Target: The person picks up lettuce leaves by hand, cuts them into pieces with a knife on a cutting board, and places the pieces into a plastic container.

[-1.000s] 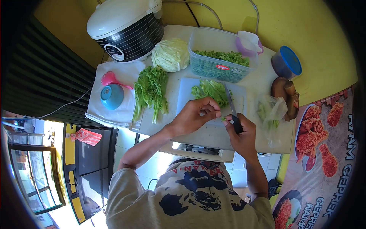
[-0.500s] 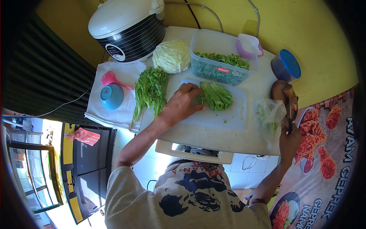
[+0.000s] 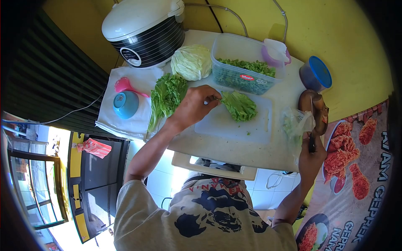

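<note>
At four o'clock, by the table's (image 3: 217,146) near corner, the right hand (image 3: 312,160) wraps round a knife (image 3: 312,145). Cutting board (image 3: 222,127) shows along the six-o'clock side — at nine, the left hand (image 3: 194,106) pinches frilly, bright-green lettuce (image 3: 240,108) lying on it.

I am standing in what seems to be the kitchen corner of a small fried-chicken eatery. Beside the table (image 3: 188,140), a large banner (image 3: 356,184) carries pictures of fried chicken and the printed word "GEPREK". On the table there are a big rice cooker (image 3: 148,42), a cutting board (image 3: 209,126) with lettuce (image 3: 240,108), a cabbage (image 3: 191,62) and a plastic tub (image 3: 234,83) of cut greens.
</note>
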Demonstrator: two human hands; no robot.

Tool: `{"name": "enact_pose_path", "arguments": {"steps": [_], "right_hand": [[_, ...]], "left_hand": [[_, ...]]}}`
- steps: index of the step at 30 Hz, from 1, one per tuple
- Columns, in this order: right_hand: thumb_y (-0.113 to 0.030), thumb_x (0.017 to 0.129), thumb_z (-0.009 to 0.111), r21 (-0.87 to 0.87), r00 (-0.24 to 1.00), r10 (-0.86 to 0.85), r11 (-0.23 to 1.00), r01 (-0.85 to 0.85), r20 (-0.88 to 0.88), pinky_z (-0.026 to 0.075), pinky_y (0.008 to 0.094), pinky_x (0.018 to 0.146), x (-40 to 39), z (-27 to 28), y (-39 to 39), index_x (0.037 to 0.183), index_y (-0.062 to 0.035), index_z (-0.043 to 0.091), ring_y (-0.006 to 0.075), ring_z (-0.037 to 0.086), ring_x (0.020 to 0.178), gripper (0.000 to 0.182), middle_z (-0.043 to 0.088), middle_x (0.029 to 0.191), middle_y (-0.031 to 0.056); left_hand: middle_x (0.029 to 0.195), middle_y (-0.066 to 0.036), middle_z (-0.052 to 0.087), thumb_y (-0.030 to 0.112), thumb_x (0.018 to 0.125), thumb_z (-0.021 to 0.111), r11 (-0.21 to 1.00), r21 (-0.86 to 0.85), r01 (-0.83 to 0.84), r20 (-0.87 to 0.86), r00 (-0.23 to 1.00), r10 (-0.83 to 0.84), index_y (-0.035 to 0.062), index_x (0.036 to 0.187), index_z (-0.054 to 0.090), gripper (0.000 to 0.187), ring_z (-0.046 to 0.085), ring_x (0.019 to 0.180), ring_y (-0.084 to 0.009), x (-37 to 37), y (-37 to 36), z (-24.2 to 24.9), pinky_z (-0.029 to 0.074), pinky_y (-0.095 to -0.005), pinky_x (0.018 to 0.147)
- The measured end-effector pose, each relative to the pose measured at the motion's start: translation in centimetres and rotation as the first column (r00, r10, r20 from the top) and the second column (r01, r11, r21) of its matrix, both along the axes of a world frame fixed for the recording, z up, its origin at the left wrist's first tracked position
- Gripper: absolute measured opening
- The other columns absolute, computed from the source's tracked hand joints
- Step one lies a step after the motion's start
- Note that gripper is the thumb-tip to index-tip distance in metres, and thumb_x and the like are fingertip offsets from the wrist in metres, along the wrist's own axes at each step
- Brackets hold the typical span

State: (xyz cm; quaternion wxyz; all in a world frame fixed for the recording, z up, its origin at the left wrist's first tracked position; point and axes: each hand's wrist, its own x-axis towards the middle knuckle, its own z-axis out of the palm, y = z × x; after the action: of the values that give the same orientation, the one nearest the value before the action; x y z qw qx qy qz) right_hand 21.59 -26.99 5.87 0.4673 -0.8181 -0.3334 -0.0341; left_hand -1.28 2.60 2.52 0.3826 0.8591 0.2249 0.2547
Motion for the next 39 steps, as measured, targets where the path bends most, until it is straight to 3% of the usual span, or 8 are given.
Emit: {"name": "enact_pose_path", "arguments": {"steps": [5, 14, 17, 20, 23, 26, 32, 39], "right_hand": [[-0.011, 0.1, 0.071, -0.047, 0.995, 0.097, 0.994, -0.097, 0.004, 0.035, 0.0257, 0.056, -1.4, -0.3, 0.9, 0.101, 0.0035, 0.07, 0.0062, 0.041, 0.062, 0.015, 0.052, 0.066, -0.0008], [-0.013, 0.1, 0.071, -0.115, 0.985, 0.17, 0.979, -0.171, -0.018, 0.035, 0.0297, 0.053, -2.9, -0.3, 1.3, 0.096, 0.0022, 0.069, 0.0104, 0.042, 0.056, 0.015, 0.053, 0.062, 0.0065], [-0.013, 0.1, 0.071, -0.119, 0.985, 0.168, 0.978, -0.171, -0.038, 0.035, 0.0302, 0.053, -3.0, -0.6, 0.8, 0.096, 0.0021, 0.069, 0.0108, 0.042, 0.055, 0.015, 0.054, 0.062, 0.0066], [-0.013, 0.1, 0.071, -0.135, 0.986, 0.16, 0.977, -0.165, -0.052, 0.036, 0.0305, 0.053, -2.6, -0.9, 0.3, 0.097, 0.002, 0.069, 0.0107, 0.042, 0.055, 0.015, 0.054, 0.062, 0.0066], [-0.013, 0.1, 0.071, -0.143, 0.984, 0.163, 0.975, -0.172, -0.075, 0.036, 0.0308, 0.053, -2.4, -1.2, 0.3, 0.097, 0.0022, 0.07, 0.0107, 0.043, 0.055, 0.016, 0.055, 0.062, 0.007], [-0.014, 0.1, 0.071, -0.136, 0.978, 0.195, 0.969, -0.204, -0.075, 0.037, 0.0309, 0.053, -2.4, -1.4, 0.9, 0.099, 0.0025, 0.07, 0.0106, 0.043, 0.055, 0.017, 0.056, 0.062, 0.0074], [-0.015, 0.101, 0.07, -0.105, 0.954, 0.259, 0.955, -0.276, -0.148, 0.04, 0.0327, 0.054, -2.8, -2.1, 2.2, 0.099, 0.0036, 0.07, 0.0126, 0.049, 0.055, 0.019, 0.058, 0.063, 0.0099], [-0.016, 0.102, 0.067, -0.18, 0.914, 0.372, 0.9, -0.398, -0.161, 0.043, 0.0373, 0.054, -4.0, -4.0, 3.5, 0.095, 0.0035, 0.068, 0.0235, 0.052, 0.05, 0.021, 0.059, 0.062, 0.0168]], "left_hand": [[0.102, -0.014, 0.075, -0.002, 0.088, 0.078, 0.967, 0.182, -0.177, 0.313, 0.943, 0.114, -0.0019, 0.108, 0.075, 0.02, 0.077, 0.091, -0.0209, 3.1, 2.4, 4.3, 0.062, -0.0309, 0.078], [0.11, -0.019, 0.075, 0.005, 0.094, 0.071, 0.845, 0.499, -0.193, 0.245, 0.967, 0.076, -0.0001, 0.113, 0.074, 0.02, 0.076, 0.091, -0.0305, 6.7, 6.1, 5.7, 0.061, -0.0359, 0.082], [0.103, -0.018, 0.076, 0.007, 0.093, 0.074, 0.74, 0.572, -0.354, 0.471, 0.88, 0.057, 0.0018, 0.113, 0.075, 0.021, 0.075, 0.09, -0.0298, 5.8, 4.8, 5.3, 0.06, -0.038, 0.08], [0.102, -0.017, 0.075, 0.009, 0.092, 0.076, 0.924, 0.301, -0.236, 0.207, 0.962, 0.178, 0.0025, 0.11, 0.076, 0.02, 0.074, 0.09, -0.0294, 2.6, 2.1, 4.7, 0.059, -0.0393, 0.08], [0.102, -0.016, 0.073, 0.011, 0.09, 0.078, 0.984, 0.177, 0.006, -0.226, 0.974, 0.035, 0.002, 0.107, 0.076, 0.019, 0.073, 0.09, -0.0285, 1.0, 1.4, 4.0, 0.058, -0.0401, 0.08], [0.102, -0.015, 0.073, 0.011, 0.09, 0.078, 0.938, 0.33, 0.111, -0.205, 0.978, -0.043, 0.0015, 0.104, 0.076, 0.017, 0.073, 0.089, -0.0284, 0.1, 1.5, -0.2, 0.058, -0.0401, 0.081], [0.099, -0.014, 0.073, 0.007, 0.092, 0.074, 0.913, 0.348, 0.214, -0.269, 0.955, -0.121, 0.0019, 0.104, 0.075, 0.013, 0.073, 0.09, -0.0307, 0.1, 1.6, -1.7, 0.058, -0.0423, 0.078], [0.099, -0.01, 0.074, 0.002, 0.092, 0.075, 0.916, 0.393, -0.079, 0.298, 0.954, -0.045, 0.0036, 0.106, 0.075, 0.014, 0.07, 0.078, -0.0231, 2.8, 1.3, 3.8, 0.057, -0.0346, 0.069]]}}
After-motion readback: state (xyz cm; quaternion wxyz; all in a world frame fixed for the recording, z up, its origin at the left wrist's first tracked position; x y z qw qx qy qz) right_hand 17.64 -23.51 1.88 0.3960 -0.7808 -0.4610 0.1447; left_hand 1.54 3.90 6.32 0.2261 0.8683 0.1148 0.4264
